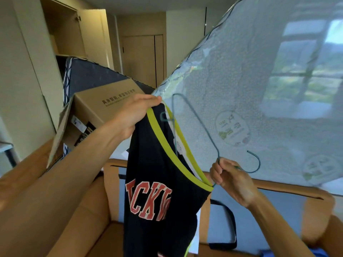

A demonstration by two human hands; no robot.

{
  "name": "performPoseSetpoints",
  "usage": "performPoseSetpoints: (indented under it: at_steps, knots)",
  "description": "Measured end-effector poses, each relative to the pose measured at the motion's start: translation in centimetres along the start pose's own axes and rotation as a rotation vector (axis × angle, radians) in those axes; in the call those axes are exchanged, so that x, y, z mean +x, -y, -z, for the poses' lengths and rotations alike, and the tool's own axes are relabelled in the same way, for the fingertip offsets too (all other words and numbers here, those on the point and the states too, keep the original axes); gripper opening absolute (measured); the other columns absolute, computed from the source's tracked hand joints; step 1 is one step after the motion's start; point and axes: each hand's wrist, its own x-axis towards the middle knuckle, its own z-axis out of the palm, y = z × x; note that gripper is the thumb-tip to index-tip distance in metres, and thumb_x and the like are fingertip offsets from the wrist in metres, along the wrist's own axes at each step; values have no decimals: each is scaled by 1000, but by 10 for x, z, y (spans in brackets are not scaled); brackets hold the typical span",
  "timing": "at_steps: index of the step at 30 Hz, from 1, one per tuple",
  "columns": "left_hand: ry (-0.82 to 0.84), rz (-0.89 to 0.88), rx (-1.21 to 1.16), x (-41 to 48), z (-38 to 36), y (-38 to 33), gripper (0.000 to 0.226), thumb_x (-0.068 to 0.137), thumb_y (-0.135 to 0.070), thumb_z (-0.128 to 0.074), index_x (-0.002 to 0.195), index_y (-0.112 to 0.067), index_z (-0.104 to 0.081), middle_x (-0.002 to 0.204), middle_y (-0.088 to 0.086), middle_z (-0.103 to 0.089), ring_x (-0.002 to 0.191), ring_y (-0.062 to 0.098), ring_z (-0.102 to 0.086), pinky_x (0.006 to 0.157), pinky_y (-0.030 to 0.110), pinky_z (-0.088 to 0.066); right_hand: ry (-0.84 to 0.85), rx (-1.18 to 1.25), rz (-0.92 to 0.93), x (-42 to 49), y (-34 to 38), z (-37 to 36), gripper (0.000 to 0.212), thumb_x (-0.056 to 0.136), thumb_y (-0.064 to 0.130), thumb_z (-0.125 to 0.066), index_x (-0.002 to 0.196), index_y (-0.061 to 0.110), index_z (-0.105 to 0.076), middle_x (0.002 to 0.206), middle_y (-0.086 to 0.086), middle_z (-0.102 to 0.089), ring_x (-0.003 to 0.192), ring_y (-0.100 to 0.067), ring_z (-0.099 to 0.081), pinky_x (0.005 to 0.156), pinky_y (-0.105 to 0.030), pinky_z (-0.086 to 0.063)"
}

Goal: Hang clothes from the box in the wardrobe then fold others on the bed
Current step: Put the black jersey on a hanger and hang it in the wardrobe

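Jersey (159, 182) strap is pinched by the left hand (133, 115), raised before the box (104, 106); the right hand (232, 179) grips the wire hanger (209, 140) at its neck, 1 arm partly inside the collar. Slack fabric could slide off if the hanger tilts

Jersey front: large red block letters edged in white, "CKW", on the black jersey (159, 164), at 6 o'clock in the view; the rest of the word is lost in the folds.
Neck tag (179, 146): small white tag inside the collar, print too small to read.
Box top: one line of dark Chinese characters on the cardboard box (96, 110), at 10 o'clock; too blurred to read surely.
Box side: white stickers (79, 125) with dark marks, illegible.
Round stamp (232, 127): green Chinese characters on the pale sheet (241, 62), at 3 o'clock; unclear.
Second round emblem (319, 167): at 4 o'clock, faded, unreadable.
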Motion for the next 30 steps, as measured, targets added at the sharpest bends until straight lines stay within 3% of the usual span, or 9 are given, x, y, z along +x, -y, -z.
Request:
performPoseSetpoints:
  at_steps: [4, 8, 11, 14, 20, 23, 25, 28, 30]
  knots:
    - [42, -74, 96, 1, 6, -5, 24, 96, -25, -64, 78, -22, -80, 81, -1, -78, 77, 14, -74, 84, 32, -56, 97, -264, -35, -2, 8, -8, 51, 97, 39, -52, 66, 1, -37, 60, -12, -39, 60, -21, -34, 61, -29, -29]
    - [122, -301, 409, 4, 16, -2, 21, 98, -33, -62, 90, -23, -78, 91, 1, -77, 94, 27, -70, 97, 48, -50, 137, -418, -116, -3, 21, -13, 41, 102, 30, -47, 64, 15, -44, 60, -2, -40, 60, -19, -36, 66, -28, -35]
    - [254, -418, 541, 3, 9, 1, 32, 98, -37, -59, 91, -10, -74, 85, 20, -69, 82, 38, -63, 83, 50, -50, 217, -549, -175, 1, 37, -28, 43, 106, 20, -44, 62, 18, -48, 57, -5, -43, 61, -21, -40, 77, -24, -47]
    - [334, -486, 599, -2, -6, 4, 30, 101, -27, -58, 88, -3, -70, 70, 24, -52, 62, 21, -47, 69, 33, -39, 290, -651, -194, 12, 55, -51, 40, 104, 14, -46, 65, 10, -52, 55, -9, -46, 57, -22, -39, 57, -23, -39]
    - [338, -550, 737, -8, -10, 25, 36, 102, -36, -53, 82, -9, -65, 64, 5, -50, 57, 12, -43, 58, 31, -31, -10, -662, 27, 34, 95, -72, 38, 102, 17, -50, 65, 5, -52, 48, -3, -43, 45, -11, -36, 49, -18, -31]
    - [278, -610, 838, -8, 0, 33, 46, 100, -55, -46, 77, -18, -60, 62, -3, -49, 57, 11, -47, 55, 34, -36, -110, -698, 98, 37, 114, -67, 42, 101, 27, -53, 64, 8, -54, 51, -4, -45, 49, -13, -36, 53, -22, -32]
    - [241, -642, 860, -6, 4, 38, 44, 101, -51, -46, 69, -22, -51, 57, -5, -44, 54, 11, -46, 52, 35, -33, -106, -755, 103, 35, 123, -60, 39, 98, 30, -60, 64, 10, -60, 56, -4, -53, 55, -14, -44, 60, -24, -36]
    - [142, -677, 818, -6, 7, 43, 45, 106, -38, -45, 62, -29, -36, 54, -6, -40, 50, 9, -43, 51, 30, -22, -101, -773, 105, 27, 134, -46, 10, 88, 7, -70, 80, 13, -73, 80, 0, -71, 74, -8, -60, 73, -21, -46]
    - [42, -689, 830, -8, 9, 46, 45, 105, -44, -41, 64, -25, -39, 52, -3, -35, 49, 11, -41, 51, 31, -24, -173, -849, 157, 20, 142, -35, 27, 80, -12, -68, 87, 14, -74, 85, 4, -71, 78, -5, -60, 72, -14, -47]
